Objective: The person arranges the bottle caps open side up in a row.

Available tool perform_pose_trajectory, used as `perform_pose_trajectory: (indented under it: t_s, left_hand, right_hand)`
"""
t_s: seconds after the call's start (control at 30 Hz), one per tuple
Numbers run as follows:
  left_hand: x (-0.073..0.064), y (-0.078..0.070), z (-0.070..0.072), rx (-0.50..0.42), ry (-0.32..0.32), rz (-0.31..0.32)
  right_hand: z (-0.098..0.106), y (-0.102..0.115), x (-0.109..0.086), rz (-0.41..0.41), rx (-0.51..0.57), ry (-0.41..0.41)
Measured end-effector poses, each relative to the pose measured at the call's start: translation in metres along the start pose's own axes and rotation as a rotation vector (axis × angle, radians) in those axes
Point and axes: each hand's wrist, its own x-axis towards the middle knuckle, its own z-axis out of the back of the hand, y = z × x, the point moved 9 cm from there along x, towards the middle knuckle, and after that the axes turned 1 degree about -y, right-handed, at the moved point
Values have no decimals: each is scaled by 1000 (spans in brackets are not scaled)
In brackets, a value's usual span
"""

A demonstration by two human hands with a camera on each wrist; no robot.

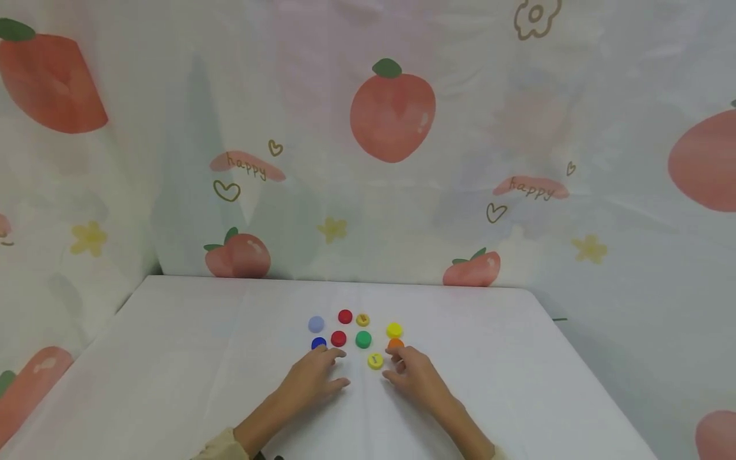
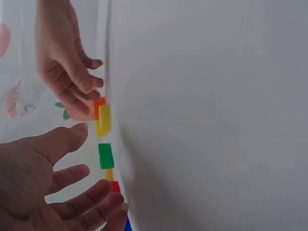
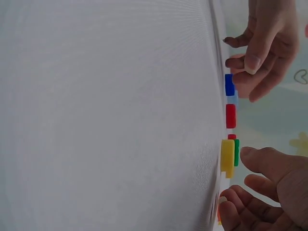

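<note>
Several small, thick round discs lie flat on the white table. My left hand (image 1: 307, 377) hovers low with fingers loosely bent and thumb apart, holding nothing. Its fingers overlap the edge of a dark blue disc (image 1: 318, 342) in the head view. My right hand (image 1: 422, 378), also holding nothing, has relaxed fingers partly covering an orange disc (image 1: 396, 342). Between the hands sits a marked yellow disc (image 1: 375, 361), close to the right fingertips. Behind it are a green disc (image 1: 363, 339) and a red disc (image 1: 338, 338). Side-on, the right wrist view shows the yellow disc (image 3: 225, 159) beside the right thumb.
Farther back are a pale blue disc (image 1: 315, 324), a second red disc (image 1: 345, 316), a gold disc (image 1: 362, 319) with a dark mark and a plain yellow disc (image 1: 393, 329). A fruit-patterned cloth (image 1: 368, 211) hangs behind the table (image 1: 172, 358) and along its sides.
</note>
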Motion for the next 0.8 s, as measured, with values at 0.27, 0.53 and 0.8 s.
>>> perform_pose_trajectory:
  t_s: [0.27,0.53,0.8]
  left_hand:
    - [6,-1,8,-27,-8,-6]
    - [15,-5,2,-104,-8,-13]
    - [23,-13,-6,-125,19,-25]
  right_hand:
    - [-6,-1,5,9,2,24]
    - [-6,5,8,56,19,24]
    - [-8,10,9,79,-1,20]
